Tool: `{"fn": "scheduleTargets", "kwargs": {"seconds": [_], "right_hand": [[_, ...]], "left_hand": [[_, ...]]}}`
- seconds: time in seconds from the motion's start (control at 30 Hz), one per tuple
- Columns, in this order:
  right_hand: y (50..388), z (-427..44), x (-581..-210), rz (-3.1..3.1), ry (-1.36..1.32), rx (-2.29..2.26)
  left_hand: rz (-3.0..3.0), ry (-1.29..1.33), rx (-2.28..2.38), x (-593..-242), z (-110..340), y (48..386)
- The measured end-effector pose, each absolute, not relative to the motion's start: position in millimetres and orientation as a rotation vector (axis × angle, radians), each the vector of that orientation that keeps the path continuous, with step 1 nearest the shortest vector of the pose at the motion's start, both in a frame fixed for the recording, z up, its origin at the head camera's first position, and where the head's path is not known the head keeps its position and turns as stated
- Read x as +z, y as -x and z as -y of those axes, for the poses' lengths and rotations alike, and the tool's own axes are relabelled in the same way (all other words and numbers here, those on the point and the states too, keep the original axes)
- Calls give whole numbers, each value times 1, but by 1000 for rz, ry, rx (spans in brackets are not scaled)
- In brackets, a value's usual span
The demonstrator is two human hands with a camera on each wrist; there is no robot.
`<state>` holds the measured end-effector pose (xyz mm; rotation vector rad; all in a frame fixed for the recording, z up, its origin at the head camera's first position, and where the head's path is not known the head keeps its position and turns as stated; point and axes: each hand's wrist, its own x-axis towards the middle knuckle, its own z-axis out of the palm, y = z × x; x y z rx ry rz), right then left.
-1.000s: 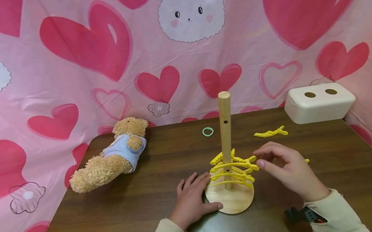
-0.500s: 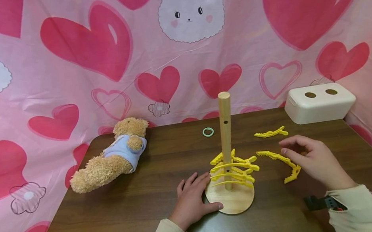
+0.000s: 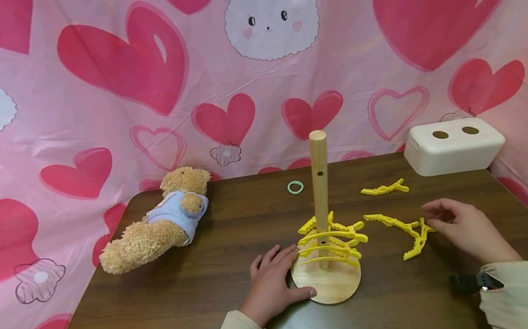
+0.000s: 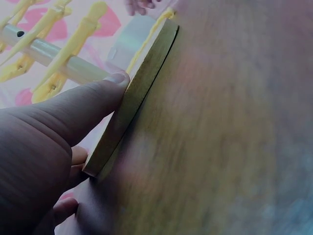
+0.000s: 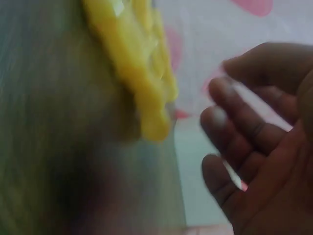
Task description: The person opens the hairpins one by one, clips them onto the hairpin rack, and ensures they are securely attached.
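Observation:
A wooden stand has an upright pole on a round base. Several yellow alligator hair clips sit around the lower pole. My left hand rests at the base's left side, fingers spread; in the left wrist view its thumb presses on the base's rim. To the right, my right hand hovers with loosely bent fingers by a loose yellow hair clip. In the right wrist view a gap shows between the fingers and the blurred clip.
Another yellow clip lies farther back, and one more touches the group near my right hand. A teddy bear lies at the left. A green ring and a white box with two holes are at the back.
My right hand has drawn away from the clips on the pole and moved right, down to the loose clips, uncovering them. My left hand and the stand have stayed put.

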<state>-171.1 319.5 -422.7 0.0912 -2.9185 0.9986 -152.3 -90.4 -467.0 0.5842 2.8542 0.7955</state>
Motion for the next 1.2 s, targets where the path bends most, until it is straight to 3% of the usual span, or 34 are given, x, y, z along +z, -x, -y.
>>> {"fn": "scheduleTargets", "kwargs": {"seconds": [0.5, 0.83, 1.2], "right_hand": [[174, -343, -439, 3070, -42, 1030], [172, -340, -443, 2952, 145, 1312], [174, -344, -442, 3019, 292, 1248]], "left_hand": [[-2855, -592, 807, -469, 91, 151], [-2854, -592, 805, -469, 91, 152], [-2845, -583, 803, -468, 91, 153]]}}
